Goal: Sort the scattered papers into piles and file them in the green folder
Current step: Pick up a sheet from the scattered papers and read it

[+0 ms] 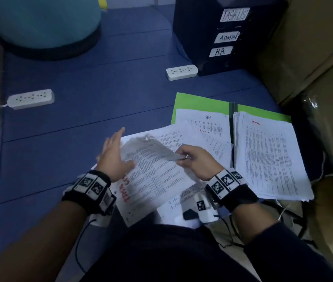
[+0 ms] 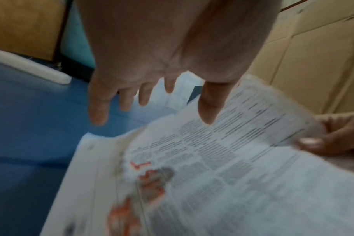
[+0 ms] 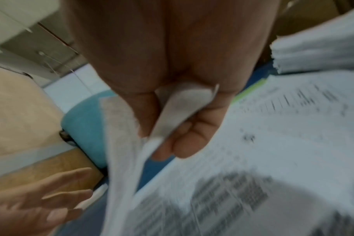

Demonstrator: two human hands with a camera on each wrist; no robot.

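Right under my chin, my dark lap is filling the bottom of the head view, and a loose sheet with red writing on it is lying just past it, half on my lap and half on other papers. My right hand is pinching the corner of a sheet between thumb and curled fingers, and that sheet is bending up off the ones under it. My left hand is hanging flat over the left edge of the same papers, fingers straight and spread, holding nothing; I cannot tell if the thumb is touching the page. Behind my hands the green folder is lying open on the blue mat. A thin pile marked HR is sitting on its left half, and a thick pile with a red word on top is sitting on its right half. More loose sheets are spilling from the HR pile toward my hands. Further back, two white power strips are resting on the mat, well apart. A dark drawer box with white labels is standing at the back, and brown cardboard boxes are standing on the right.
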